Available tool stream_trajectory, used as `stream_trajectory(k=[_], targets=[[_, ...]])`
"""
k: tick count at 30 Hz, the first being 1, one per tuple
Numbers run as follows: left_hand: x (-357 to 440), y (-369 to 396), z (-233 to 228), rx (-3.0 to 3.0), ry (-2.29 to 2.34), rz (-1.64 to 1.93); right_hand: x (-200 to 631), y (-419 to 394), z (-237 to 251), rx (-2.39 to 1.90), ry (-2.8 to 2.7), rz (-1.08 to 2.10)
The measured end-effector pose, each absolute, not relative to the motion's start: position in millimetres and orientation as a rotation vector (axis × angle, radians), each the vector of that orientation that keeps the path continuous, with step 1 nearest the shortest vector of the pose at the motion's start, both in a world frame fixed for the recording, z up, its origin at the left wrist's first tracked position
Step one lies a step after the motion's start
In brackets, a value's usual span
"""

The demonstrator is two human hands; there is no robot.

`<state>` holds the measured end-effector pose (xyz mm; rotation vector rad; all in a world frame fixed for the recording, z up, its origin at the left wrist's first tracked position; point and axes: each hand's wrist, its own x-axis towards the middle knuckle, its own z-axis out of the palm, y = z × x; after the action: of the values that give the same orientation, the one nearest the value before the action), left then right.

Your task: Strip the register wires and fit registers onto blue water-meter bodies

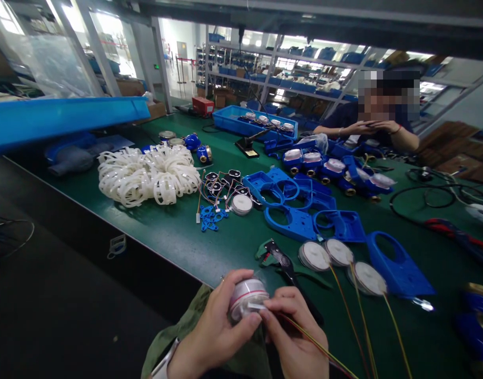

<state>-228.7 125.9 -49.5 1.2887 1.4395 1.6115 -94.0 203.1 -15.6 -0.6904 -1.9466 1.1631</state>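
My left hand [221,316] is closed around a round white module [247,295] with a clear cover and a red line round its side, tilted above the bench's front edge. At the module's rim, the thumb and forefinger of my right hand [294,326] pinch a small white piece [257,306]. Thin yellow and red wires [316,345] run out past my right hand toward the lower right. Beyond my hands lies a wire stripper [283,260] with black and green parts. Three similar wired modules [315,256] rest right of it.
Blue plastic housings [292,221] cover the bench's middle. To the left are a pile of white rings [146,176], small blue brackets [210,217] and wired black parts [221,184]. Blue meter bodies [336,168] stand before a co-worker [383,118]. A blue tray [225,123] sits behind.
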Motion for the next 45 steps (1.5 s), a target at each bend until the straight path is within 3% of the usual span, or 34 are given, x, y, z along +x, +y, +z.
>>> stream_trajectory(k=[8, 15, 25, 29, 32, 34, 38, 45], targets=[[-231.8, 126.7, -49.8, 1.487, 1.484, 1.647, -94.7, 203.7, -23.1, -0.763, -1.842, 1.105], [-237.8, 124.3, -38.6, 1.707, 1.538, 1.668, -98.2, 203.0, -19.0, -0.523, -1.898, 1.393], [-235.3, 128.6, -50.1, 1.648, 1.526, 1.591, -95.0, 206.6, -23.7, -0.577, -1.831, 1.440], [-251.2, 136.9, -44.4, 1.431, 1.409, 1.464, -72.6, 237.1, -16.6, -0.624, -2.254, 0.983], [-268.7, 154.3, -39.6, 1.333, 1.468, 1.297, -54.9, 265.5, -23.1, -0.977, -2.422, 0.405], [-276.8, 170.8, -39.1, 1.426, 1.551, 1.097, -48.8, 279.1, -31.2, -1.201, -2.508, 0.234], [-280.0, 203.5, -40.8, 1.710, 1.676, 0.853, -49.1, 288.6, -32.7, -1.404, -2.574, 0.210], [-267.0, 197.3, -48.3, 1.925, 1.743, 0.949, -45.4, 282.7, 5.7, -1.429, -2.144, 0.398]])
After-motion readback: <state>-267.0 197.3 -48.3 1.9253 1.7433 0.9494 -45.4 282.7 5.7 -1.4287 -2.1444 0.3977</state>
